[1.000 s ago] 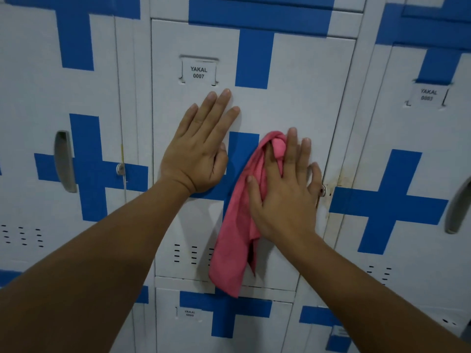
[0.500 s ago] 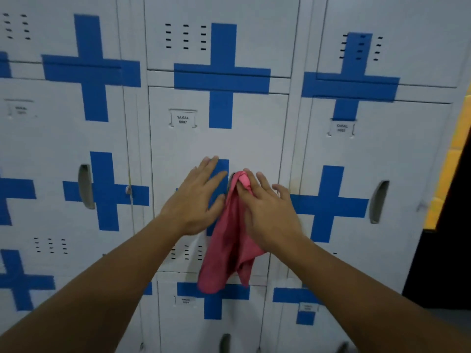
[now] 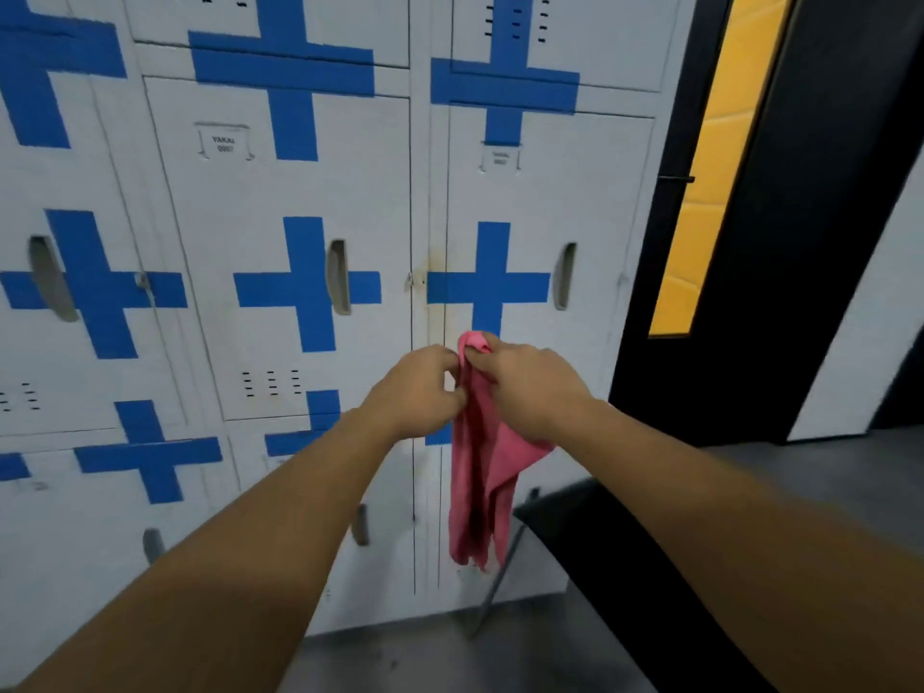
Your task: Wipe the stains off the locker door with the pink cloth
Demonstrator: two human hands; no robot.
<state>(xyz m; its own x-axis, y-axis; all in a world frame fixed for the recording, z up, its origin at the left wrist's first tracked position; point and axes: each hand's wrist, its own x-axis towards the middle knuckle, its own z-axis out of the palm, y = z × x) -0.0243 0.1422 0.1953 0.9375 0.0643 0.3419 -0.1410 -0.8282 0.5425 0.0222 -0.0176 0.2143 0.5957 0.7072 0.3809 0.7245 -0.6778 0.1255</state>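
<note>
I grip the top of the pink cloth (image 3: pixel 480 462) with both hands: left hand (image 3: pixel 417 387) and right hand (image 3: pixel 530 387) together. It hangs near the locker door (image 3: pixel 300 192), not touching.

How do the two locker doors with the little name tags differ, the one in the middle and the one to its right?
The middle door looks fairly clean along its edges, while the right door has brownish stains down its left edge near the latch. The middle door's handle cuts into its blue cross; the right door's handle sits clear of its cross. The pink cloth hangs before the right door only. Both are white with blue crosses and recessed handles.
</note>
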